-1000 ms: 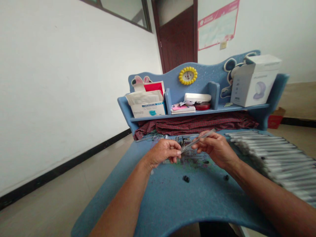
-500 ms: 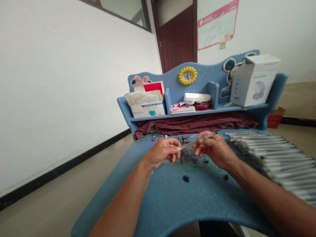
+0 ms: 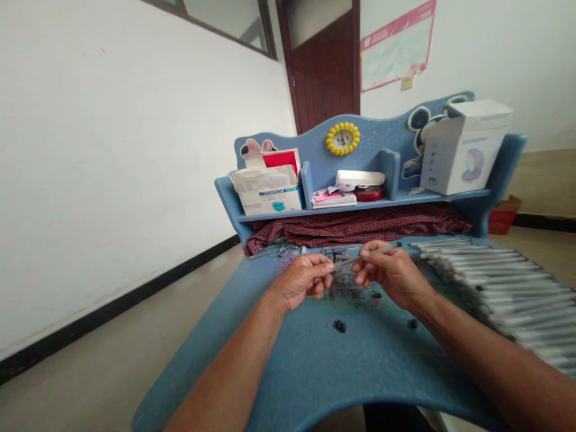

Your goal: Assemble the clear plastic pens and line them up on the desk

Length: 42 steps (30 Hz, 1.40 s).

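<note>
A slim clear pen (image 3: 346, 263) with a dark end at its right is held level between my two hands, above the blue desk (image 3: 306, 360). My left hand (image 3: 306, 278) pinches its left end between thumb and fingers. Around the right part of the pen, the fingers of my right hand (image 3: 389, 270) are closed, with the dark end sticking out past them. Small black caps (image 3: 339, 326) lie on the desk in front of my hands. Another black piece (image 3: 413, 323) is below my right wrist. Loose clear parts behind my hands are partly hidden.
A large pile of similar pens (image 3: 504, 288) covers the desk's right side. At the back, a checked cloth (image 3: 360, 225) lies under a shelf (image 3: 393, 198) holding a mask box (image 3: 270, 201), papers and a white carton (image 3: 465, 150). A wall (image 3: 112, 150) stands to the left.
My left hand has shifted slightly to the right, nearer my right hand. The dark end of the pen sticks out a little farther past my right fingers.
</note>
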Tool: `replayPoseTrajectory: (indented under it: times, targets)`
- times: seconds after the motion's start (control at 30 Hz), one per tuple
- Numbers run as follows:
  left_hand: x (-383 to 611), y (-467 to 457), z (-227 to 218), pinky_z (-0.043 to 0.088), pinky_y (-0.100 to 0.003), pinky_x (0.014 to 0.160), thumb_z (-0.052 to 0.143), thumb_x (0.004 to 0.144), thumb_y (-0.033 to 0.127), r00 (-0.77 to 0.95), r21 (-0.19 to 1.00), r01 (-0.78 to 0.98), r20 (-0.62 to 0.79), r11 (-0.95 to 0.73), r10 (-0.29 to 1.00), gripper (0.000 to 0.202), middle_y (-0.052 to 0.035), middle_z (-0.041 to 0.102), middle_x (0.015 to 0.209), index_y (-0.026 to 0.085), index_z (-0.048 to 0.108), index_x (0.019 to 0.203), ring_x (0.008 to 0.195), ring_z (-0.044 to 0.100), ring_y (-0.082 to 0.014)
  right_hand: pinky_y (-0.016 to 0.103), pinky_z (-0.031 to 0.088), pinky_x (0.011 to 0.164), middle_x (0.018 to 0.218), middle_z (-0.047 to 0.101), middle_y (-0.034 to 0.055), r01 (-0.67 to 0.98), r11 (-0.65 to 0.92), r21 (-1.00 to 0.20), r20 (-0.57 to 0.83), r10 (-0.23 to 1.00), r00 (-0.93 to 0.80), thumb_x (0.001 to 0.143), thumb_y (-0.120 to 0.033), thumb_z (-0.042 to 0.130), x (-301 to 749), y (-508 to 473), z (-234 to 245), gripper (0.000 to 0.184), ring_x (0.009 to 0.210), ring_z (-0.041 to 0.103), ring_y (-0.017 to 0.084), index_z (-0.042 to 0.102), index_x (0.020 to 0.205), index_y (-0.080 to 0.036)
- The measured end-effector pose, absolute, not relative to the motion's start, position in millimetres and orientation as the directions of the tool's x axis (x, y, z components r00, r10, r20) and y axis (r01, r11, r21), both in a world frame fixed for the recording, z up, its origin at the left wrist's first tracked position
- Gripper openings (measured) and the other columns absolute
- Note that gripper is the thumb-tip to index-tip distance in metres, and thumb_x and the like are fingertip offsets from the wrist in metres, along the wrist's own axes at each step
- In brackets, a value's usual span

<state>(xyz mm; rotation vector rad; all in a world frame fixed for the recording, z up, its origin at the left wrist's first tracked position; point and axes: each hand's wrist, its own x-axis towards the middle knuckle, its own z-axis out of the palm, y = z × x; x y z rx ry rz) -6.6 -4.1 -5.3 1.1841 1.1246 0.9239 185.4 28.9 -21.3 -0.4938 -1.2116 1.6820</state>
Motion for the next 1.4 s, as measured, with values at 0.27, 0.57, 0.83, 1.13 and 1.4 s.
replayPoseTrajectory:
  times: [0.27, 0.57, 0.83, 1.13, 1.4]
  targets:
    - [-0.8, -5.5, -5.5, 0.027, -0.014, 0.033, 0.07, 0.065, 0.031, 0.208, 0.989, -0.107, -0.08, 0.104, 0.975, 0.026, 0.0048, 0.053, 0.048, 0.014, 0.05, 0.068, 0.031, 0.034, -0.0016, 0.024, 0.047, 0.042, 0.063, 0.068, 0.0054, -0.493, -0.012, -0.87, 0.215, 0.891, -0.401, 0.065, -0.031, 0.072, 183.2, 25.5, -18.7, 0.023, 0.049, 0.064, 0.018, 0.056, 0.072, -0.016]
    - [4.8, -8.2, -3.6, 0.025, -0.014, 0.031, 0.067, 0.068, 0.027, 0.18, 0.984, -0.171, -0.013, 0.044, 0.984, 0.023, 0.0052, 0.051, 0.043, 0.015, 0.047, 0.066, 0.029, 0.029, -0.0011, 0.024, 0.05, 0.048, 0.064, 0.069, 0.0055, -0.57, -0.034, -0.821, 0.225, 0.898, -0.379, 0.067, -0.027, 0.071, 177.1, 22.3, -22.5, 0.02, 0.054, 0.066, 0.018, 0.055, 0.074, -0.017]
    - [7.1, -10.7, -4.2, 0.024, -0.013, 0.03, 0.066, 0.067, 0.026, 0.156, 0.986, -0.155, -0.027, 0.052, 0.987, 0.022, 0.0055, 0.05, 0.042, 0.016, 0.047, 0.065, 0.029, 0.028, -0.0014, 0.024, 0.05, 0.046, 0.063, 0.069, 0.0045, -0.566, -0.035, -0.824, 0.215, 0.904, -0.369, 0.067, -0.027, 0.071, 174.9, 17.8, -22.5, 0.021, 0.052, 0.065, 0.018, 0.054, 0.074, -0.017]
    - [14.0, -13.3, -0.4, 0.028, -0.014, 0.031, 0.065, 0.069, 0.029, 0.094, 0.992, -0.126, 0.028, -0.017, 0.995, 0.02, 0.0052, 0.052, 0.046, 0.015, 0.05, 0.067, 0.029, 0.032, -0.0017, 0.022, 0.048, 0.045, 0.06, 0.067, 0.0073, -0.477, -0.056, -0.877, 0.187, 0.875, -0.447, 0.073, -0.04, 0.064, 170.8, 14.9, -20.7, 0.03, 0.048, 0.063, 0.015, 0.059, 0.072, -0.011]
    - [15.0, -7.7, -3.4, 0.031, -0.016, 0.033, 0.061, 0.073, 0.031, 0.024, 0.996, 0.035, 0.077, -0.077, 0.997, 0.021, 0.0039, 0.053, 0.05, 0.013, 0.053, 0.067, 0.032, 0.037, -0.0031, 0.019, 0.031, 0.03, 0.047, 0.058, 0.0006, -0.048, 0.001, -0.999, 0.026, 0.85, -0.526, 0.079, -0.051, 0.049, 166.3, 20.6, -29.9, 0.039, 0.031, 0.051, 0.011, 0.052, 0.063, -0.015]
